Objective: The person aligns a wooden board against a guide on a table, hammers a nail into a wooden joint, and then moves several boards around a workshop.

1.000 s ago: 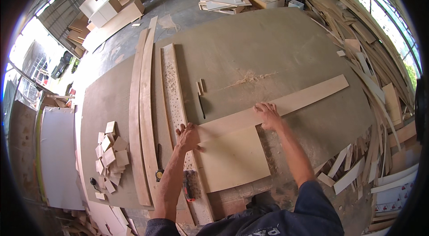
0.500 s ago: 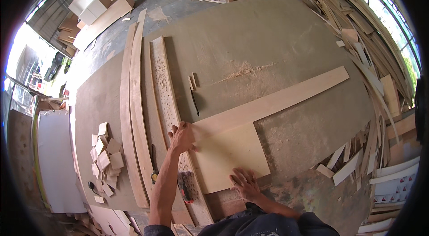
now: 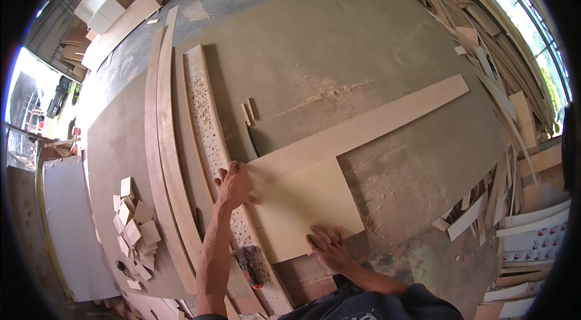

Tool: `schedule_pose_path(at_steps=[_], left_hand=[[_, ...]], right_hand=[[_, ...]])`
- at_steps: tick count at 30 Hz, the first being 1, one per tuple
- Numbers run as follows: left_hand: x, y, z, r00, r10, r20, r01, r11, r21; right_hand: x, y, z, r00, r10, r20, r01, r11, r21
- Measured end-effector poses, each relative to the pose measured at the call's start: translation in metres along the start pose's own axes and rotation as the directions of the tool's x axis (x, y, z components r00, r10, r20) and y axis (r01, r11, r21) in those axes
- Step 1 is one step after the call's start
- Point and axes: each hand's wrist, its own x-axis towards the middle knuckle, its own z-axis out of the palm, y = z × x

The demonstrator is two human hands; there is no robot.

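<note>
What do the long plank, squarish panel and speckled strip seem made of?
The long plank: likely bare wood or plywood, by its pale, matt face. The squarish panel: probably unpainted plywood, smooth and yellowish. The speckled strip: likely wood, by its tan edges; its whitish, spotted face could be coating or residue.

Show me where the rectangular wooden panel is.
In the head view, the rectangular wooden panel lies below center, right of the speckled board, with a long plank along its far edge.

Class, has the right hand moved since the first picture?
Yes: against the pale panel, the right hand moved toward the person, from the long strip to the panel's near edge.
</note>
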Motion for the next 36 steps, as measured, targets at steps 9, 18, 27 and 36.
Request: schedule_pose_path(at_steps=[9,18,27,36], left_hand=[[0.022,0.009,-0.024,0.998,-0.024,0.057,0.023,1.000,0.011],[0.054,-0.016,-0.025,0.998,0.040,-0.044,-0.038,0.999,0.024],[0.088,-0.024,-0.031,0.999,0.029,0.026,-0.031,0.996,0.088],[0.111,-0.067,-0.005,0.983,0.179,-0.051,-0.175,0.982,0.072]], right_hand=[[0.026,0.005,0.000,0.999,-0.003,-0.039,0.001,0.999,-0.051],[0.055,0.013,0.015,0.999,0.003,-0.053,-0.005,0.999,-0.033],[0.080,0.021,0.015,1.000,0.026,-0.002,-0.026,1.000,0.014],[0.083,0.013,0.006,0.995,0.058,0.076,-0.060,0.998,0.030]])
